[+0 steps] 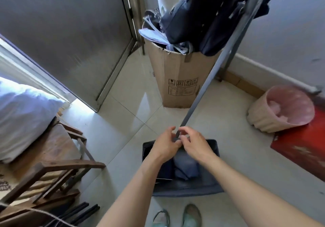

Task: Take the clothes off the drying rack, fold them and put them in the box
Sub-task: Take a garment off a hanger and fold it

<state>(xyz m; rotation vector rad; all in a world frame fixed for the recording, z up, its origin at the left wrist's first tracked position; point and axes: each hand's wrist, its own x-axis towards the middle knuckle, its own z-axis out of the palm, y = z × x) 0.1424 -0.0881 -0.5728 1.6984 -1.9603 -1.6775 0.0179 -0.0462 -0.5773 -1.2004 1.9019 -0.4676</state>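
Observation:
A grey bar of the drying rack (211,73) runs diagonally from the upper right down to my hands. Dark navy clothes (197,12) hang bunched at its far end. My left hand (165,147) and my right hand (195,144) meet at the bar's near end, fingers curled round it from either side. Directly below them stands a dark fabric box (216,149) on the floor. Folded blue-grey clothes (186,167) lie inside it, partly hidden by my forearms.
A tall cardboard box (175,79) stuffed with papers stands behind the rack. A pale bin with a pink liner (281,109) and a red board (302,149) lie to the right. Wooden furniture (52,165) with a white pillow (22,114) crowds the left. My shoes (191,214) are just in front of the fabric box.

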